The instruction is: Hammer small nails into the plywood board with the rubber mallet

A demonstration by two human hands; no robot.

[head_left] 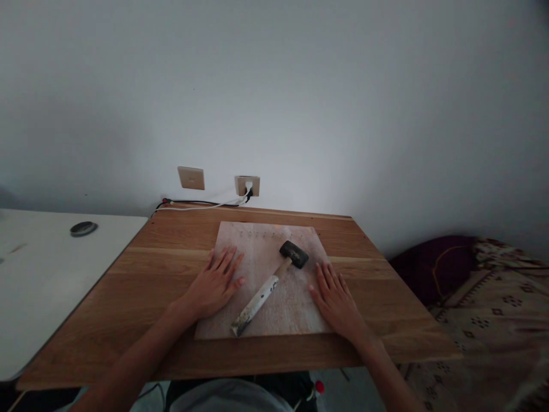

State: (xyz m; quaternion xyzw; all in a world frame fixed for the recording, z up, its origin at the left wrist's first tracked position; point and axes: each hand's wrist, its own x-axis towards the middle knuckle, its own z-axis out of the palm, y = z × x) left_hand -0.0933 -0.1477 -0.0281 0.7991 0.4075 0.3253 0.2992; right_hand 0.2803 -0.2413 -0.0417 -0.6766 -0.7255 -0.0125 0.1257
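Observation:
A thin pale wooden board (253, 252) lies flat on the brown wooden table (171, 274). Across it rests a hammer (269, 285) with a black head at the upper right and a white-wrapped, stained handle slanting down to the lower left. A row of small marks or nails, too small to tell which, runs along the board's far edge. My left hand (217, 284) lies flat over the board's left edge, fingers spread. On the right edge my right hand (337, 297) rests with its fingers stretched out. Neither hand touches the hammer.
Left of the table stands a white table (47, 269) with a small dark round dish (83, 229). Cables (201, 205) run along the back edge to a wall socket (247, 186). A patterned cloth (489, 320) and a dark purple cushion (433, 266) lie at the right.

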